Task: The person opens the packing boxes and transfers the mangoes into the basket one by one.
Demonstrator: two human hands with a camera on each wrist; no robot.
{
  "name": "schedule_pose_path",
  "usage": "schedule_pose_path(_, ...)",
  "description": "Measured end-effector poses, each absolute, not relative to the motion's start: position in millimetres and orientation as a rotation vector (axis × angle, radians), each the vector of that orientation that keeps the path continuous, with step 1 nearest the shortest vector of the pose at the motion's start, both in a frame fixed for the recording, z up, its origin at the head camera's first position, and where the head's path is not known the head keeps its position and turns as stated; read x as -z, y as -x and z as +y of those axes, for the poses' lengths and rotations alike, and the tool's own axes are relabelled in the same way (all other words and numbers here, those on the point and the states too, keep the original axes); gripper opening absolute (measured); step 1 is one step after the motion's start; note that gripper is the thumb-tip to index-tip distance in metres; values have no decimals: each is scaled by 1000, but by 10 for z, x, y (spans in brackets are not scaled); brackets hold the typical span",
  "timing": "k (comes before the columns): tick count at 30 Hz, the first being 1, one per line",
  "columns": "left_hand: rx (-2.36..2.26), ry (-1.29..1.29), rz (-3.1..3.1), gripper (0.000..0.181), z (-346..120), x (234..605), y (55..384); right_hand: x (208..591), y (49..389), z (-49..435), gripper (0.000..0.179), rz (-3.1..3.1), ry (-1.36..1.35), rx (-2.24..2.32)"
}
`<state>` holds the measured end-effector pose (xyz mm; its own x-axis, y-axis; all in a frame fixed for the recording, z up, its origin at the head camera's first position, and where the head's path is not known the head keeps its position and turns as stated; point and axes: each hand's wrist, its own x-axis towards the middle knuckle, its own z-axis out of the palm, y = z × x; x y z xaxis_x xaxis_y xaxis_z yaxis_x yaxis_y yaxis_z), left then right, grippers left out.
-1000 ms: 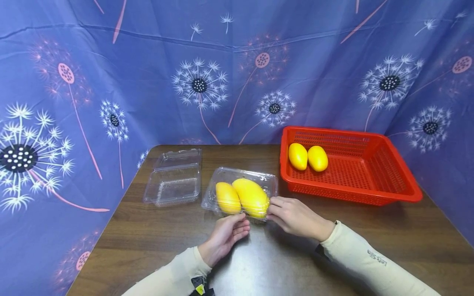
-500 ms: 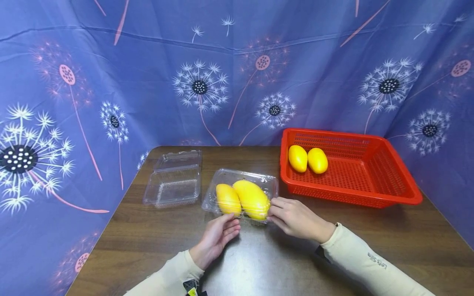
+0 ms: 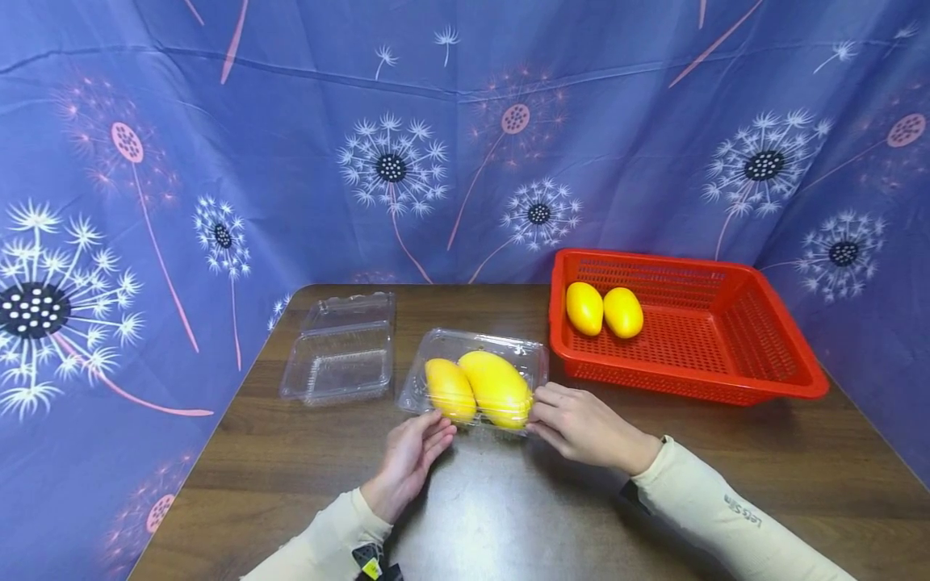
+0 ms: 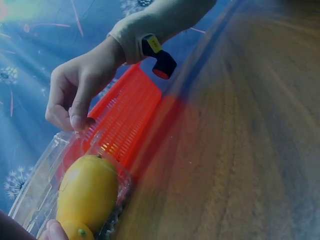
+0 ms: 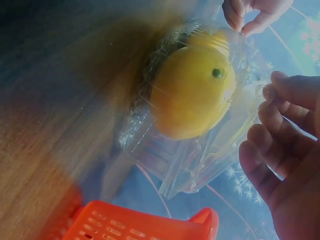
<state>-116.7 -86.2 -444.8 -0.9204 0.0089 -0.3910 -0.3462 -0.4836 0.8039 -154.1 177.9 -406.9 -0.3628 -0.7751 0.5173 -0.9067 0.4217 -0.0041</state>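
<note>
A clear plastic clamshell container (image 3: 417, 387) sits at mid-table with two mangoes in it, a smaller mango (image 3: 449, 391) and a larger mango (image 3: 496, 389). Its transparent lid lies over them. My right hand (image 3: 581, 428) pinches the front right corner, thumb and index fingertips meeting at the plastic edge in the right wrist view. At the front left part of the rim, my left hand (image 3: 408, 456) pinches the edge between thumb and fingers. In the left wrist view, the larger mango (image 4: 87, 192) shows between a left fingertip (image 4: 56, 231) and the right hand (image 4: 82, 82).
Behind right stands a red perforated basket (image 3: 697, 386) holding two mangoes (image 3: 603, 310) at its left end. A second clear container (image 3: 341, 367), lid open, lies at the back left. The wooden table (image 3: 276, 484) meets a blue dandelion-print cloth (image 3: 465, 161) behind.
My left hand has slid left along the front rim, from near the middle toward the left corner. My right hand has stayed at the right corner; the container has barely shifted.
</note>
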Motion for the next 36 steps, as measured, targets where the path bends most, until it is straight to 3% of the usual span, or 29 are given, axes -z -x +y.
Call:
schedule_pose_path(7,-2490,534,1500,12,-862,4451,1181,4108,1545,1767,21,-2167,-1430,-323)
schedule_pose_path(36,-2443,498,1519,3,-897,4457,1205,4148,1562,1374,48,-2289,-1209,-188)
